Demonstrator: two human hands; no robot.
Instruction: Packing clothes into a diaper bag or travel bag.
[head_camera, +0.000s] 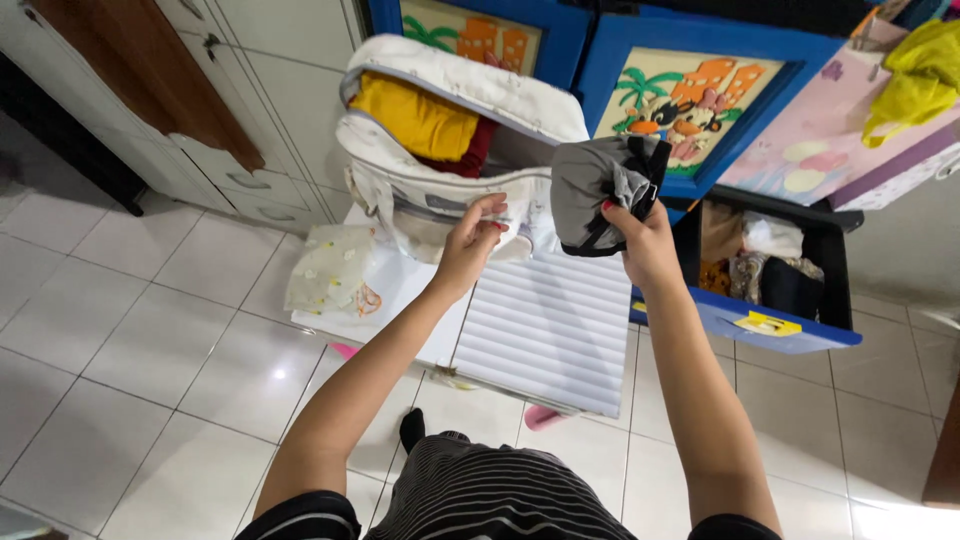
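Item: folded grey garment (590, 190) with black straps, bundled into a compact roll. Long axis roughly upright, tilted slightly; the black-strapped end points up and to the right, toward the blue cabinet door (700, 95) with a cartoon picture. Held in the air above the far edge of the white slatted board (550, 330), just right of the bag's opening.

Right hand (645, 240): clenched around the lower right side of the garment, fingers wrapped over the straps; the garment sits above and left of the palm.

Left hand (472, 240): fingers pinching the front rim of the white fabric bag (440, 195), just left of the garment, not touching it.

White fabric bag: stands open at the board's far edge, lid flap thrown back; holds a yellow folded cloth (415, 115) and a dark red one (475, 150) beside it.

Also present: small patterned white pouch (330, 280) at the board's left edge; open blue drawer (770, 290) to the right, holding mixed clothes; white tiled floor (150, 370).
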